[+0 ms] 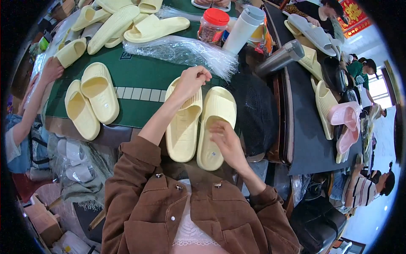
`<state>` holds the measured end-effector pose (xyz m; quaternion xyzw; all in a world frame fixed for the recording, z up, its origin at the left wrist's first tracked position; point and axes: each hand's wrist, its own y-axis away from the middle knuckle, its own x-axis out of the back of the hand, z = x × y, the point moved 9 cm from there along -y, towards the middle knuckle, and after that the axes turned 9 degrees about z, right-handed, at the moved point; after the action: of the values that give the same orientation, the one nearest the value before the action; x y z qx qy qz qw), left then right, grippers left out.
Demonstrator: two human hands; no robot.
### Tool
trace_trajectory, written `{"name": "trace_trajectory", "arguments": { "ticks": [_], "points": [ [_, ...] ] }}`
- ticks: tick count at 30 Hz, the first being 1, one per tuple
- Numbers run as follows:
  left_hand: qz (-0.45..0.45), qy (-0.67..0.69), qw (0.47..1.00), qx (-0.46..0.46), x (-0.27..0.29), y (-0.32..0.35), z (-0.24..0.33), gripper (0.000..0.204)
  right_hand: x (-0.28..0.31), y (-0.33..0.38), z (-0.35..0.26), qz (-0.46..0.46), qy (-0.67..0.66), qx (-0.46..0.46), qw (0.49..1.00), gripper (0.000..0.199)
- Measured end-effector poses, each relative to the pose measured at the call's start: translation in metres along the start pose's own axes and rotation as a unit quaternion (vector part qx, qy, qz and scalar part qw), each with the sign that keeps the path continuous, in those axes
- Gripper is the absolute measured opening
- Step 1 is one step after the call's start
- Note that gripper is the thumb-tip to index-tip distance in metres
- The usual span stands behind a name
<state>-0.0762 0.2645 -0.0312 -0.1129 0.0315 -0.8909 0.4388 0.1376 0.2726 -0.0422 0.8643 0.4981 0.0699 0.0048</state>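
Observation:
Two pale yellow slippers lie side by side at the table's near edge, toes pointing away from me. My left hand point(193, 81) is over the toe strap of the left slipper point(182, 137). Its fingers are curled together, and whatever they may pinch is hidden. Above the footbed of the right slipper point(219, 103) is my right hand point(225, 139), its fingers apart and slightly bent. Contact with the slipper cannot be made out. A small mark shows on this slipper's heel. Another yellow pair point(100, 94) sits to the left.
A bundle of clear plastic bags point(182, 51) lies beyond my hands, near a red-lidded jar point(212, 26) and a white bottle point(243, 30). More yellow slippers point(114, 27) are heaped far left, where another person's hand point(51, 70) holds one. A black mesh bag point(256, 112) stands right.

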Motion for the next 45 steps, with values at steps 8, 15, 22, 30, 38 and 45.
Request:
{"name": "trace_trajectory", "arguments": {
  "ticks": [8,15,22,30,38,45],
  "points": [
    [-0.006,-0.036,0.999,-0.017,-0.004,0.002,0.004,0.018,-0.020,-0.045,-0.018,0.012,0.302,0.094,0.949,0.031],
    [-0.012,-0.095,0.995,0.008,-0.004,0.007,0.008,0.033,-0.028,-0.055,-0.018,-0.033,0.323,0.044,0.945,0.046],
    [-0.061,-0.127,0.990,-0.021,-0.012,0.009,0.011,0.033,-0.031,-0.055,-0.017,-0.020,0.348,0.059,0.936,0.050],
    [-0.083,-0.072,0.994,-0.016,-0.019,0.008,0.004,0.020,-0.031,-0.054,-0.025,0.055,0.370,0.172,0.911,0.050],
    [0.074,0.044,0.996,0.019,0.014,0.000,0.004,0.022,-0.024,-0.019,-0.064,0.043,0.391,0.294,0.871,0.040],
    [0.157,0.054,0.986,-0.011,0.034,0.000,0.007,0.023,0.013,-0.064,-0.110,0.125,0.225,0.250,0.933,0.016]
  ]
}}
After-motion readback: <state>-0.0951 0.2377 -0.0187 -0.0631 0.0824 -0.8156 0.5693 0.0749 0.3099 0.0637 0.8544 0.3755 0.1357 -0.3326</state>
